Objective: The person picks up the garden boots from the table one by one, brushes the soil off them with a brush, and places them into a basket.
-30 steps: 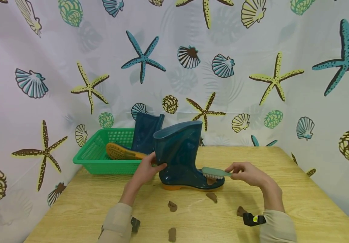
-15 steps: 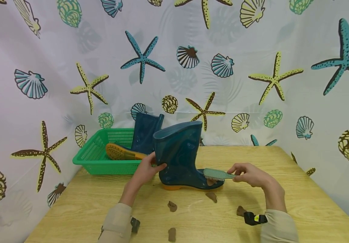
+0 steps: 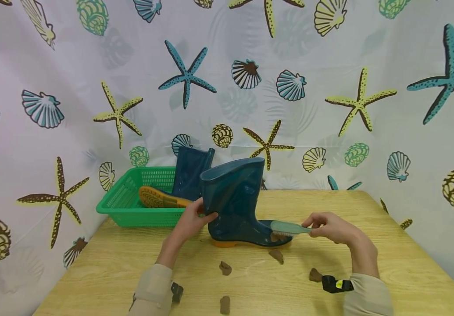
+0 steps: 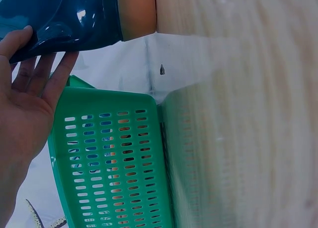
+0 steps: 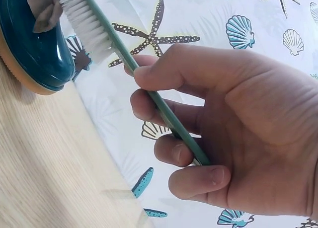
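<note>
A dark blue rubber boot (image 3: 232, 202) with an orange sole stands on the table, toe to the right. My left hand (image 3: 193, 219) grips the back of its ankle, the thumb on the near side; the left wrist view has the fingers behind the boot (image 4: 64, 19). In my right hand (image 3: 331, 227) is a green brush (image 3: 286, 227), pinched by its handle. Its white bristles (image 5: 89, 27) are at the boot's toe, by a brown mud-like lump (image 5: 46, 9) stuck there. The right wrist view shows thumb and fingers round the handle.
Behind on the left, a green basket (image 3: 140, 217) holds a second blue boot (image 3: 190, 173), its orange sole (image 3: 159, 198) facing out. Several brown lumps lie on the wooden table (image 3: 266, 289), one piece (image 3: 276, 256) beside the toe. A patterned curtain (image 3: 219, 114) hangs behind.
My right hand has moved the brush a little to the right and down along the toe of the boot. The left hand and the boot have stayed in place.
</note>
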Demonstrator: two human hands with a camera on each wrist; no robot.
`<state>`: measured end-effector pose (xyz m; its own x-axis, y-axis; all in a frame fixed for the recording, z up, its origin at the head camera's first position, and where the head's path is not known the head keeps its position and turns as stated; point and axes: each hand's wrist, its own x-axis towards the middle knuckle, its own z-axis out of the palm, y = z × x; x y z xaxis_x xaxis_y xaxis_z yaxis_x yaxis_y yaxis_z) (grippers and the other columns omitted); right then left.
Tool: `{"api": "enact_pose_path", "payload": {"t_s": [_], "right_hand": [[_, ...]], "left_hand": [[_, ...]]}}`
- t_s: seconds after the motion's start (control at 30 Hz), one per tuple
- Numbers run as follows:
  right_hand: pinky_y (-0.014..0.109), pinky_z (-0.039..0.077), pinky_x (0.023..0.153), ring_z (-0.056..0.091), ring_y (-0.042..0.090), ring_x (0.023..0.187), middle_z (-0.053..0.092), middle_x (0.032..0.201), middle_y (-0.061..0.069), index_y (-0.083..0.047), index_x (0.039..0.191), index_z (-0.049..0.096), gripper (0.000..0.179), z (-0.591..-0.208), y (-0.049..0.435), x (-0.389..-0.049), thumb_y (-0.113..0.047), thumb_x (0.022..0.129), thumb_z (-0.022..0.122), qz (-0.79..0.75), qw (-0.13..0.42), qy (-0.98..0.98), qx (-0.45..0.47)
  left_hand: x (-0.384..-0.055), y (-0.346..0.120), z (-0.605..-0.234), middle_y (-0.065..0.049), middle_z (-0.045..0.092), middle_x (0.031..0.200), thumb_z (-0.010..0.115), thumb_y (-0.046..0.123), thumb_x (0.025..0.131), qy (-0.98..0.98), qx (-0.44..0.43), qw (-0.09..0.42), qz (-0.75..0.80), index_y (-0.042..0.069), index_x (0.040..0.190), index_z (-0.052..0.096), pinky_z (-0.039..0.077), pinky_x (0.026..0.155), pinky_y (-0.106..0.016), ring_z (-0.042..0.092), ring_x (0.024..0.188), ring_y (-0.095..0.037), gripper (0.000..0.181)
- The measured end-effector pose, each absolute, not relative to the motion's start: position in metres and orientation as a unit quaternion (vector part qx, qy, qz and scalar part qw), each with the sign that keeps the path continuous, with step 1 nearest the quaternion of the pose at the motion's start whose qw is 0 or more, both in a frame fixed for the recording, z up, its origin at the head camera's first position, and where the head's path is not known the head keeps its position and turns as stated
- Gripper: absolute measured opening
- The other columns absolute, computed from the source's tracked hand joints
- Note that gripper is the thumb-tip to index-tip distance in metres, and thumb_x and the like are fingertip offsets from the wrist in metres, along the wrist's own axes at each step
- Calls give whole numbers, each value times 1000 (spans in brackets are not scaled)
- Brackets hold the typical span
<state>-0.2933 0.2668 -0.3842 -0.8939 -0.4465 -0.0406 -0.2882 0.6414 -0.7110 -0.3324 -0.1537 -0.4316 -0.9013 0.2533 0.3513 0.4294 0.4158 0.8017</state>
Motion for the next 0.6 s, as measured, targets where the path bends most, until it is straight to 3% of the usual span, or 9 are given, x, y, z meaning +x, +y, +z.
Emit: {"api": "enact_pose_path", "payload": {"t_s": [0.17,0.37,0.6], "right_hand": [[33,42,72,51,18,82,59,89,6,-2,113,67,25,-380,269,-289,-12,90,63,-352,77,908,-214],[32,42,67,47,18,79,59,90,7,-3,116,68,25,-377,265,-291,-13,93,63,-357,42,910,-207],[31,42,66,48,17,77,60,90,7,-4,116,67,24,-378,259,-293,-13,93,64,-362,53,904,-221]], "left_hand": [[-331,-152,-430,-5,69,118,72,22,92,-838,-198,90,-501,20,128,62,54,94,-47,66,105,-23,37],[-331,-152,-430,-5,69,118,72,21,92,-838,-197,92,-500,20,128,63,54,94,-47,66,105,-23,37],[-331,-152,-429,-4,70,116,72,22,92,-842,-193,89,-496,20,128,63,54,94,-47,66,104,-23,37]]}}
